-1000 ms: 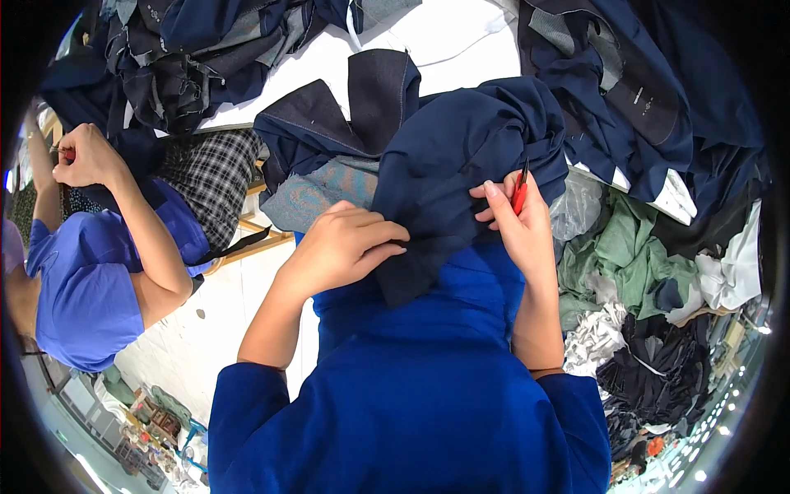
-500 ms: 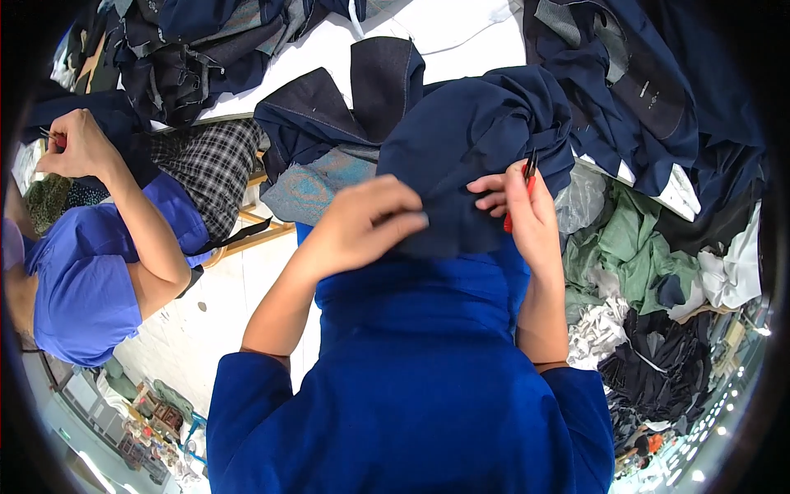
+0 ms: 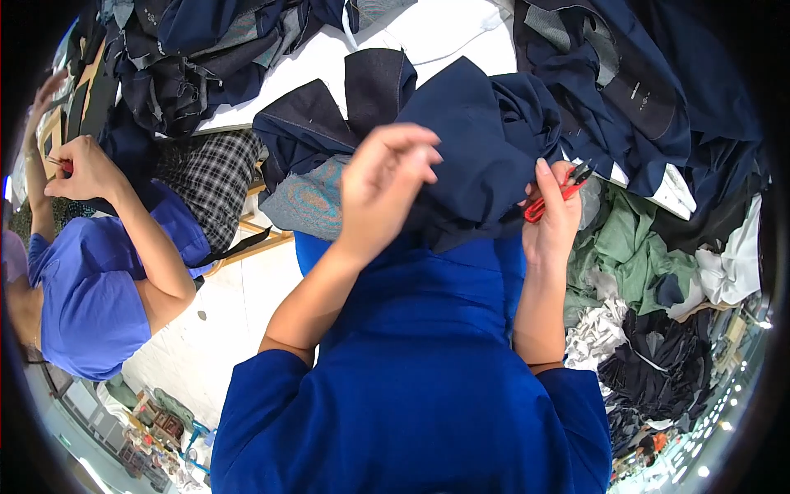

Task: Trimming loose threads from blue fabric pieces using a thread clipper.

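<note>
A dark navy garment [image 3: 465, 123] lies bunched across my lap and the table edge. A corner of its cloth stands up in the middle, and a grey patterned part [image 3: 309, 202] shows at its left. My left hand [image 3: 383, 185] hovers over the garment's left side, blurred, with thumb and fingers a little apart and nothing visible in them. By the garment's right edge, my right hand [image 3: 550, 210] is closed round red-handled thread snips [image 3: 543, 204], their dark blades pointing up and right.
Piles of navy garments [image 3: 642, 90] lie on the white table [image 3: 461, 37]. At right are green cloth [image 3: 629, 239] and dark scraps [image 3: 658, 362]. A co-worker in a purple top [image 3: 90, 288] sits at left, one hand [image 3: 86, 169] holding a small red-handled tool.
My left hand has risen off the cloth. My right hand has shifted right, the snips now tilting rightward. The navy cloth has been turned up into a peak. Another person's raised arm appears at far left.
</note>
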A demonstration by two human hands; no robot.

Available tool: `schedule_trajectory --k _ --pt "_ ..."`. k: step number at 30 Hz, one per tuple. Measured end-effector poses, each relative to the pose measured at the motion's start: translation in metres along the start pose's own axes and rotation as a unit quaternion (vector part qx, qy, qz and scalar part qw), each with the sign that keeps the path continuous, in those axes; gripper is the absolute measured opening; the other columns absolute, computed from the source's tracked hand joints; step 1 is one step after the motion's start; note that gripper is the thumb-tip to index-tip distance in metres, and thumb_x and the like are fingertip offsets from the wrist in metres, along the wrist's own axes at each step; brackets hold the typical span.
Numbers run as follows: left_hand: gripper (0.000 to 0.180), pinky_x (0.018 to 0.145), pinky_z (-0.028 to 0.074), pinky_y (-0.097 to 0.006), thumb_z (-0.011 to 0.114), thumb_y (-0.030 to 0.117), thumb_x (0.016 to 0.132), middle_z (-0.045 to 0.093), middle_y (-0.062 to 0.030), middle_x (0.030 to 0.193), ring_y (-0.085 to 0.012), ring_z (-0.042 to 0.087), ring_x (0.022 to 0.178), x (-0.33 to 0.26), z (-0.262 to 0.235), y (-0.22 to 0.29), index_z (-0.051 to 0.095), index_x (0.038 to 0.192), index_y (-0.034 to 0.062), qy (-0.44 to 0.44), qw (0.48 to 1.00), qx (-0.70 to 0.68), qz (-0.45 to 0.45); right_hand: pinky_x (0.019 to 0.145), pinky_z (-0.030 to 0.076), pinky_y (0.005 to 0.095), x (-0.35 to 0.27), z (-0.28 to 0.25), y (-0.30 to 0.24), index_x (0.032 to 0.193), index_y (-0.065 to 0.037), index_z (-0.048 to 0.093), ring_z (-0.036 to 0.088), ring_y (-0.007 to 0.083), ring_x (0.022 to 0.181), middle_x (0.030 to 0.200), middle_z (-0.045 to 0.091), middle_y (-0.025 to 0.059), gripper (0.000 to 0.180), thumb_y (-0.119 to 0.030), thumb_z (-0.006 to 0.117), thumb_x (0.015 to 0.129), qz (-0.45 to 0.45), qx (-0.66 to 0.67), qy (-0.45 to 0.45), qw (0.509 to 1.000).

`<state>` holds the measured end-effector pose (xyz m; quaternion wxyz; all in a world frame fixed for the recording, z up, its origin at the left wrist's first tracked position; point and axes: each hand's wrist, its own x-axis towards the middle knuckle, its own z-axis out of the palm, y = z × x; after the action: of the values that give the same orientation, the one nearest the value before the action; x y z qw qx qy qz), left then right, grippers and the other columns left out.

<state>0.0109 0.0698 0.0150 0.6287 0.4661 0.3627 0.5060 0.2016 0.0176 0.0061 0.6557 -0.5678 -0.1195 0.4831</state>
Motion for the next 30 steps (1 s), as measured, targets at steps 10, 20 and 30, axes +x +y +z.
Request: schedule_trajectory --k 10,20,30 --pt "0.035 0.084 0.031 -0.036 0.078 0.020 0.063 0.046 -0.0101 0.114 -0.0276 0.042 0.103 -0.026 0.031 -0.030 0.059 0.092 0.0142 -0.050 0.885 0.426 0.180 0.048 0.042 0.0212 -0.010 0.006 -0.009 0.076 -0.016 0.042 0.055 0.0091 0.059 0.064 0.051 -0.0019 0.025 -0.008 0.064 0.084 0.005 0.058 -0.038 0.998" --pt "0.011 0.083 0.038 -0.021 0.050 0.002 0.090 0.055 -0.0045 0.103 -0.0080 0.048 0.091 0.006 -0.043 -0.014 0.050 0.102 0.0027 0.211 0.974 0.068 0.047 0.101 0.028 0.0346 0.009 -0.009 0.012 0.114 0.001 0.039 0.044 0.0273 0.110 0.116 0.052 0.0158 0.077 -0.024 0.085 0.057 -0.267 -0.356 -0.074 0.892" --pt "0.035 0.097 0.031 -0.025 0.049 0.000 0.089 0.048 -0.0062 0.114 -0.0130 0.045 0.109 -0.015 -0.099 0.007 0.043 0.123 0.0033 0.250 0.963 0.101 -0.025 0.056 0.042 0.0283 0.039 0.062 0.053 0.075 -0.005 0.047 0.052 0.0209 0.064 0.075 0.059 0.0072 0.019 -0.006 0.065 0.070 -0.288 -0.508 -0.230 0.779"
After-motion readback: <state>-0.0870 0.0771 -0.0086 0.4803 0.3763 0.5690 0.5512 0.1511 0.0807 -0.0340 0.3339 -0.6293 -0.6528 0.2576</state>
